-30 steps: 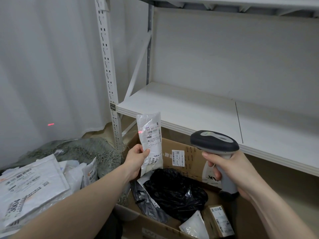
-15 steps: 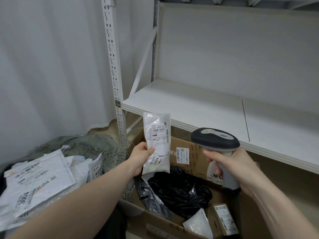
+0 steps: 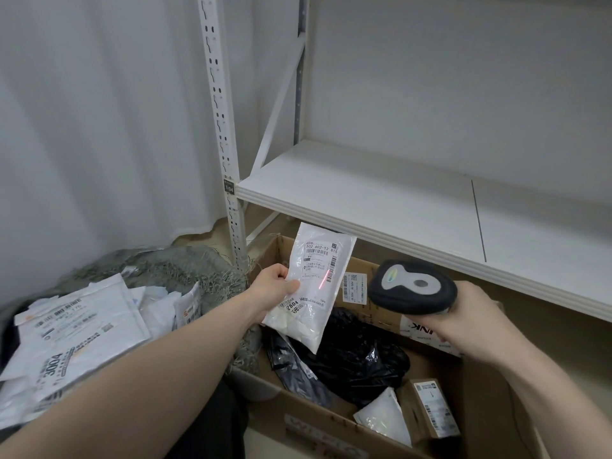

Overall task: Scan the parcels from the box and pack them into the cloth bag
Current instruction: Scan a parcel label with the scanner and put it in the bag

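My left hand (image 3: 272,288) grips a white plastic parcel (image 3: 314,286) by its left edge and holds it up over the cardboard box (image 3: 480,402), label facing me. My right hand (image 3: 473,321) grips a black and grey barcode scanner (image 3: 412,286) pointed at that parcel; a red laser line lies across the label's barcode. Inside the box lie a black plastic parcel (image 3: 357,356), a small white parcel (image 3: 384,420) and a small brown carton (image 3: 430,405). The grey-green cloth bag (image 3: 185,270) stands at the left, with several white parcels (image 3: 76,329) piled in it.
A white metal shelf (image 3: 381,207) juts out above the box's far side, with its perforated upright (image 3: 220,134) between bag and box. A white curtain (image 3: 99,127) hangs behind the bag.
The parcel has tilted and dropped lower, closer to the scanner. The scanner now points down at it, and the red line that fell on the curtain and parcel edge now crosses the barcode.
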